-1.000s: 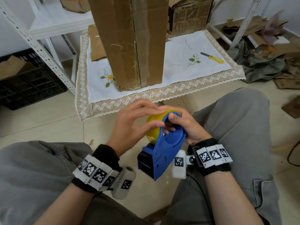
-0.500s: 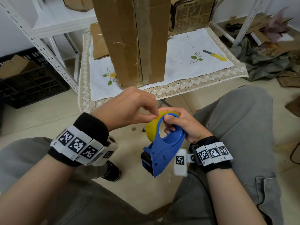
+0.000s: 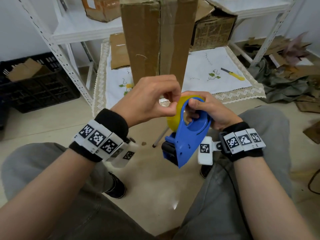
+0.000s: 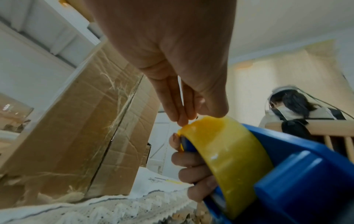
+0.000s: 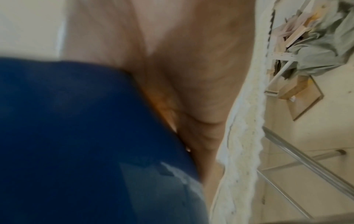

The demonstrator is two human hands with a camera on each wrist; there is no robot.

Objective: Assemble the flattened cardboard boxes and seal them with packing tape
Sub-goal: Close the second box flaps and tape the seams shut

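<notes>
A blue tape dispenser [image 3: 188, 137] with a yellowish tape roll [image 3: 171, 116] hangs over my lap, cutter end down. My right hand [image 3: 204, 110] grips it, fingers curled through the handle opening. My left hand [image 3: 155, 99] pinches at the top edge of the tape roll [image 4: 226, 145] with thumb and fingertips [image 4: 182, 119]. A tall assembled cardboard box [image 3: 159, 38] stands upright on the white cloth [image 3: 207, 73] just beyond my hands, its centre seam taped. In the right wrist view the dispenser [image 5: 86, 136] is a blurred blue mass against my palm.
A yellow utility knife [image 3: 232, 73] lies on the cloth at right. White metal shelving [image 3: 69, 33] holds more boxes [image 3: 214, 32]. A black crate [image 3: 34, 84] sits left. Crumpled fabric and cardboard scraps [image 3: 285, 84] clutter the floor right. Another person [image 4: 295, 109] sits beyond.
My left hand lifted off the side of the roll and turned over, now pinching at its top edge. The dispenser stays in my right hand, barely moved.
</notes>
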